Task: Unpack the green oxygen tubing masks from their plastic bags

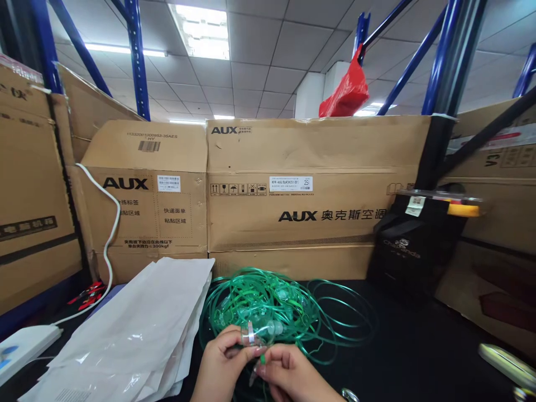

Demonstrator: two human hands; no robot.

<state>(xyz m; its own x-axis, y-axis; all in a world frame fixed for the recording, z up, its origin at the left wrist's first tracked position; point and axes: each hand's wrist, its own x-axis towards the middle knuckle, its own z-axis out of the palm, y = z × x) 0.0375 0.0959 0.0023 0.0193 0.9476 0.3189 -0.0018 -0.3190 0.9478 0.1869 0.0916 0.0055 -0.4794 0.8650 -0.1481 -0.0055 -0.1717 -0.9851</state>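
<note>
My left hand (228, 360) is closed on a clear plastic piece with a pale metal-like band (251, 333), which looks like an oxygen mask. Just right of it, my right hand (288, 368) pinches a small green fitting (262, 359) by the thumb and finger; a clear part hangs below it. Both hands meet at the front centre, thumbs nearly touching. Directly behind them lies a heap of coiled green tubing (268, 296), tangled with more clear plastic parts. Fingers hide much of what is held.
White plastic bags (138, 324) lie stacked at left, beside a white power strip (27, 349) and red-black tools (89, 296). Cardboard boxes (293, 234) wall off the back. A black bag (402, 251) stands at back right. A shiny metallic object (505, 363) lies at the right edge.
</note>
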